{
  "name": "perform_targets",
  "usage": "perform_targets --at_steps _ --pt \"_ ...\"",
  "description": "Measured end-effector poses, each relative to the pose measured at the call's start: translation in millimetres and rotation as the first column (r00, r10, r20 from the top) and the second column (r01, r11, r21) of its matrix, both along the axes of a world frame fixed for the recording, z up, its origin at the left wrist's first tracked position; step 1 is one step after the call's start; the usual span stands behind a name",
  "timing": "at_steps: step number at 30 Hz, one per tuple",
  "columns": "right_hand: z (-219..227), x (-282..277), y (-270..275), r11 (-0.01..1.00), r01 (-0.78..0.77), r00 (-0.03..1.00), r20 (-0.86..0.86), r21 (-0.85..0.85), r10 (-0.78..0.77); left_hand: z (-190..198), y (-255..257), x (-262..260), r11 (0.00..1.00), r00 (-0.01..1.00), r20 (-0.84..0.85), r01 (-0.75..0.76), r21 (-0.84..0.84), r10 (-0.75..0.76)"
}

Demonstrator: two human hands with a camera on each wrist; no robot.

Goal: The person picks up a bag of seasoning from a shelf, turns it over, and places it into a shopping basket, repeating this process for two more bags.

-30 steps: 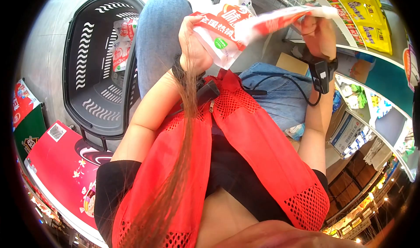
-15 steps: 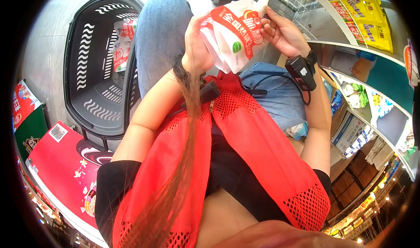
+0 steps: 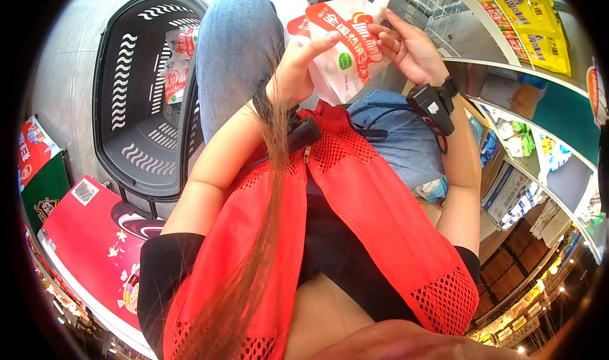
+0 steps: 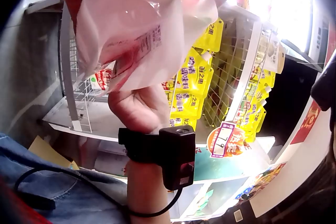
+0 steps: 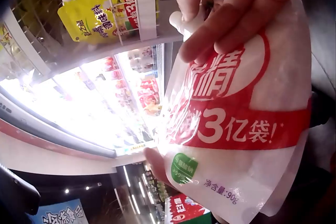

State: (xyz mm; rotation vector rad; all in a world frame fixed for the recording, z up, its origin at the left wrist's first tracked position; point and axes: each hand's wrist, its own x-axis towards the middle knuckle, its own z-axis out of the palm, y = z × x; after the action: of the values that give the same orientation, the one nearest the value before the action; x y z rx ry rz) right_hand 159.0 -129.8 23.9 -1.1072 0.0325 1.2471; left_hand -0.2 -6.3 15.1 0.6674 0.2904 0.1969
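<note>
Two or more white-and-red seasoning pouches (image 3: 346, 49) with white spouts are held together in front of the person's knees. My left hand (image 3: 295, 74) holds them by the left side, thumb across the front. At the top right, the fingers of my right hand (image 3: 415, 52) grip the front pouch beside its spout (image 3: 381, 1). The right wrist view shows the front of this pouch (image 5: 231, 129), with a green leaf mark, close under the right hand (image 5: 247, 3). In the left wrist view, the translucent pouches (image 4: 136, 29) hide most of the right fingers.
A dark grey shopping basket (image 3: 136, 93) stands on the floor at the left, with similar pouches (image 3: 179, 52) inside. Store shelving with a wire rack (image 3: 438, 27) and yellow pouches (image 3: 533, 27) is at the right. A red box (image 3: 95, 233) lies near the left elbow.
My right hand brought a blurred, swinging pouch back against the others at the left hand. Since then the pouches have shifted apart slightly and the left thumb has moved across the front.
</note>
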Motion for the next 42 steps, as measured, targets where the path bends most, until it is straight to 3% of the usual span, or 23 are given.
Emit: perform_targets --at_steps 4,6,8,11,19,21,25,30,36,38,40,42 --pt "6 -7 4 1.000 -0.023 0.997 0.068 -0.001 0.023 3 1 0 0.998 0.999 -0.052 0.011 -0.068 -0.014" --pt "8 -8 4 1.000 -0.027 0.992 0.122 0.003 0.026 3 2 1 0.978 0.998 -0.054 -0.040 -0.204 0.029" --pt "6 -2 3 0.999 -0.010 0.992 0.126 0.048 0.004 8 2 1 0.982 0.998 -0.065 -0.022 -0.186 0.010" --pt "-2 16 -4 0.998 0.028 0.993 0.109 0.060 -0.034 8 3 1 0.969 0.998 0.035 0.061 -0.239 -0.054" --pt "-6 20 -7 0.994 0.103 0.988 0.108 0.038 -0.107 12 1 2 0.986 0.999 -0.018 0.025 -0.163 -0.028" --pt "-8 17 -6 0.995 0.071 0.995 0.069 0.067 -0.076 9 1 2 0.974 0.999 0.016 0.041 -0.223 -0.038" --pt "-16 9 -1 0.999 0.036 0.999 0.013 0.008 -0.036 3 -2 1 0.993 0.999 -0.051 0.004 -0.114 -0.010" --pt "-18 6 1 1.000 -0.020 0.999 -0.049 0.008 0.021 3 0 1 0.985 0.997 -0.072 -0.015 -0.172 0.003" --pt "-3 7 2 0.995 -0.092 0.984 0.157 0.043 0.085 4 1 1 0.979 0.990 -0.136 -0.065 -0.195 0.039" --pt "-3 13 1 1.000 0.000 0.929 0.370 0.031 -0.012 6 2 2 0.958 0.992 -0.116 -0.080 -0.276 0.050" --pt "-4 13 1 0.999 0.034 0.896 0.443 0.013 -0.036 9 3 2 0.960 0.991 -0.121 -0.092 -0.265 0.061" --pt "-11 13 4 0.993 0.081 0.699 0.715 -0.092 0.009 5 4 1 0.952 0.989 -0.128 -0.112 -0.286 0.078"
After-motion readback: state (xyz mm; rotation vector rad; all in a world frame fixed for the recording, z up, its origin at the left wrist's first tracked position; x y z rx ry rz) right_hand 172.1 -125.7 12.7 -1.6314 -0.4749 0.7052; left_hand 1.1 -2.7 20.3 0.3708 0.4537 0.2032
